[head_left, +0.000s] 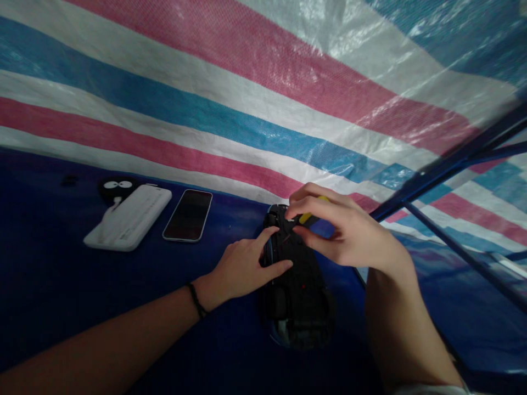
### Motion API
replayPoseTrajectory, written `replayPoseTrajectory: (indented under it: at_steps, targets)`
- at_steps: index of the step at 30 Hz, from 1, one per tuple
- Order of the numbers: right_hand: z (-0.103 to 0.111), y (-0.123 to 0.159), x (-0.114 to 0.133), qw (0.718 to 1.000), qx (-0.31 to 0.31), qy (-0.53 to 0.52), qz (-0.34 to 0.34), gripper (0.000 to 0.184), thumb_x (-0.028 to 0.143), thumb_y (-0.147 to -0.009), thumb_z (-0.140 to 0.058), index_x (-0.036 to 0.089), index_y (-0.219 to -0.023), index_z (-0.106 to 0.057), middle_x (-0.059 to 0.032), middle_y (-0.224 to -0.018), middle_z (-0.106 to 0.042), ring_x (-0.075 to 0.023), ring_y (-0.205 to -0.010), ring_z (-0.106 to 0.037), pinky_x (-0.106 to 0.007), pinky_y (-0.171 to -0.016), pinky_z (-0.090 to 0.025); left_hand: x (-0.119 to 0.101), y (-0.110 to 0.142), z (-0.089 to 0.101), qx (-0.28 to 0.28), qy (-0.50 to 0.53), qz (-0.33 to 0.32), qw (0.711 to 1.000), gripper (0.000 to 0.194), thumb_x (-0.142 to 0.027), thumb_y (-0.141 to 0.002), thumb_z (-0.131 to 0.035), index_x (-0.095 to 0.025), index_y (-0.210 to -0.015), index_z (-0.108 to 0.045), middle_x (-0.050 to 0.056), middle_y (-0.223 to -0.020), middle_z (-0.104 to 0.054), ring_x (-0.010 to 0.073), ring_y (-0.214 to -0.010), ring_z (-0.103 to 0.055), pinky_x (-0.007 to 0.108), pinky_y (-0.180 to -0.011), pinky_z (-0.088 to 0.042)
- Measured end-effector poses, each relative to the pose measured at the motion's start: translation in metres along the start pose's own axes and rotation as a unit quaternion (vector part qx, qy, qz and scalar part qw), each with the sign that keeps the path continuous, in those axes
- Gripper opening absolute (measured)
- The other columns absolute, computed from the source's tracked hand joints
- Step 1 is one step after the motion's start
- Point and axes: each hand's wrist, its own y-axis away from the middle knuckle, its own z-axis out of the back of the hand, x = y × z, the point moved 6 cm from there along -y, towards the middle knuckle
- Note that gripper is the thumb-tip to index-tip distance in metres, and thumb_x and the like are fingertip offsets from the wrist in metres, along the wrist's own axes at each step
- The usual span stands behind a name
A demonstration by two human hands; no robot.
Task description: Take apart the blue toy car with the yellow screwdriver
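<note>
A black toy car point(297, 285) lies upside down on the dark blue surface, wheels up. My left hand point(242, 267) rests on its left side, index finger and thumb stretched onto the chassis, steadying it. My right hand point(341, 230) hovers over the car's far end, fingers pinched round a small screwdriver with a yellow handle point(307, 217), its tip pointing down at the underside of the car. A thin black band circles my left wrist.
A smartphone point(188, 215) lies face up to the left, beside a white power bank point(129, 218) and a small black toy with big eyes point(117, 186). A red, white and blue striped tarp point(263, 99) hangs behind. Dark blue metal bars point(453, 164) run at right.
</note>
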Motion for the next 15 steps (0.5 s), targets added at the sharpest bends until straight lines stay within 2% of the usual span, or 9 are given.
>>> replayPoseTrajectory:
  at_steps: [2,6,10,15]
  targets:
    - [-0.0015,-0.0001,0.0008,1.000,0.006,0.003,-0.001,0.024,0.009,-0.094,-0.066,0.020,-0.116,-0.065,-0.0092,-0.111,-0.069,-0.0209,-0.103,-0.069,-0.033,-0.081,-0.058,0.0006,-0.0001,0.0000,-0.002,-0.003,-0.001,1.000,0.075,-0.067,-0.097,-0.057,-0.025,-0.157,-0.044,0.003,-0.085,-0.070,0.0296,-0.082,-0.072,0.035,-0.073,-0.048]
    - [-0.0016,-0.0018,-0.0004,0.999,-0.023,0.029,-0.010,0.017,0.015,-0.097,-0.069,0.020,-0.113,-0.065,-0.0071,-0.106,-0.069,-0.0184,-0.095,-0.069,-0.032,-0.080,-0.057,0.0008,0.0005,-0.0003,0.000,-0.011,-0.002,1.000,0.074,-0.068,-0.097,-0.056,-0.025,-0.155,-0.045,0.003,-0.083,-0.069,0.0301,-0.080,-0.071,0.036,-0.072,-0.048]
    - [-0.0029,-0.0035,0.0000,1.000,-0.021,0.016,0.000,0.023,0.010,-0.093,-0.067,0.018,-0.115,-0.066,-0.0104,-0.115,-0.066,-0.0217,-0.109,-0.067,-0.034,-0.089,-0.058,0.0003,0.0011,0.0001,-0.002,-0.010,0.003,1.000,0.074,-0.067,-0.096,-0.056,-0.025,-0.156,-0.044,0.002,-0.082,-0.069,0.0303,-0.080,-0.071,0.035,-0.071,-0.046]
    - [-0.0011,-0.0038,-0.0022,0.999,-0.030,0.026,-0.010,0.021,0.011,-0.094,-0.068,0.021,-0.113,-0.065,-0.0088,-0.113,-0.066,-0.0206,-0.106,-0.068,-0.035,-0.089,-0.059,-0.0006,0.0006,0.0006,0.006,-0.006,0.005,1.000,0.073,-0.067,-0.096,-0.056,-0.026,-0.156,-0.044,0.001,-0.081,-0.069,0.0281,-0.076,-0.070,0.034,-0.069,-0.045]
